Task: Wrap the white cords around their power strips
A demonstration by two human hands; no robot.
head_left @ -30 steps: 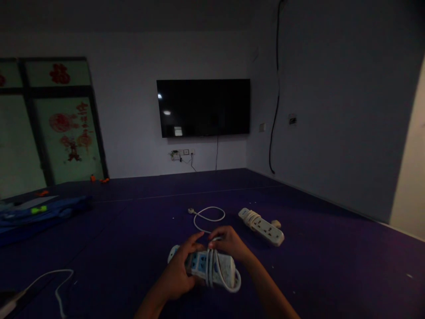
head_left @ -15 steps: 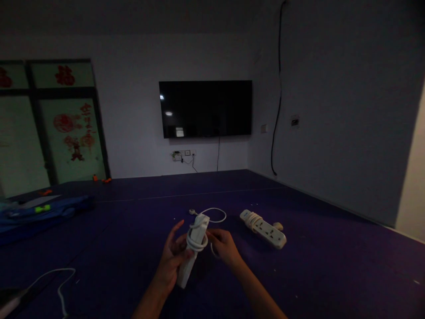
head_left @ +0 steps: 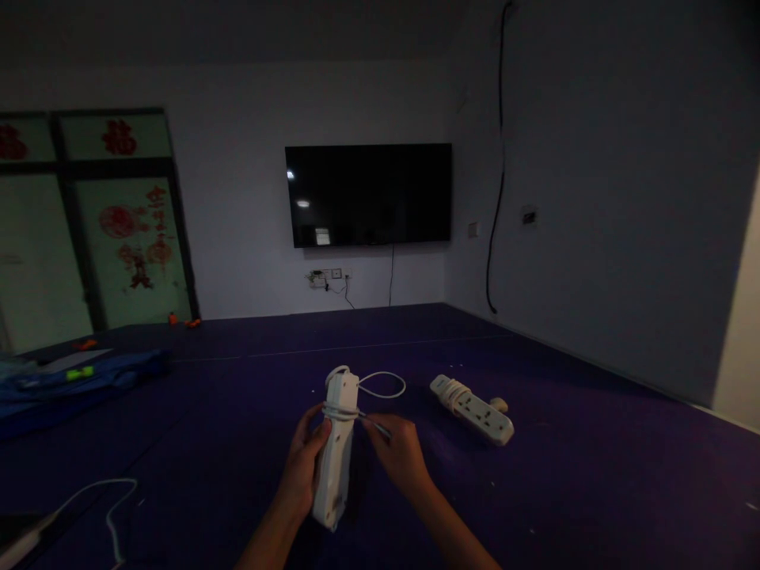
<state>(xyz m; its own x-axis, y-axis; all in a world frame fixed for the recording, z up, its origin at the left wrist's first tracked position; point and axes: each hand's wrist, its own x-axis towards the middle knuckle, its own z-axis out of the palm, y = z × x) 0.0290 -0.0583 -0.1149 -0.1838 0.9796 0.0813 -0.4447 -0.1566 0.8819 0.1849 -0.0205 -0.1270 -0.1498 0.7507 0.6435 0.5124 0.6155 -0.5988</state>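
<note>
A white power strip (head_left: 337, 467) is gripped by my left hand (head_left: 302, 463), which wraps round its left side with the thumb on its face. Several turns of white cord (head_left: 340, 412) circle the strip's upper part. My right hand (head_left: 399, 453) pinches the cord just right of the strip, pulled out taut from the turns. Beyond the strip, a loop of the same cord (head_left: 389, 374) lies on the purple surface; its plug is hidden behind the strip. To the right lies a second power strip (head_left: 484, 419) with its cord wound round one end.
On the left lie blue cloth (head_left: 112, 380) with a yellow-green item (head_left: 79, 373) and a loose white cable (head_left: 112, 518). Orange objects (head_left: 193, 323) sit near the door. A television (head_left: 371, 194) hangs on the far wall; a black cable (head_left: 496, 214) hangs at right.
The held power strip has turned so its broad face shows, and it stands more upright. My right hand has drawn the cord out to the right, and the plug is now out of sight.
</note>
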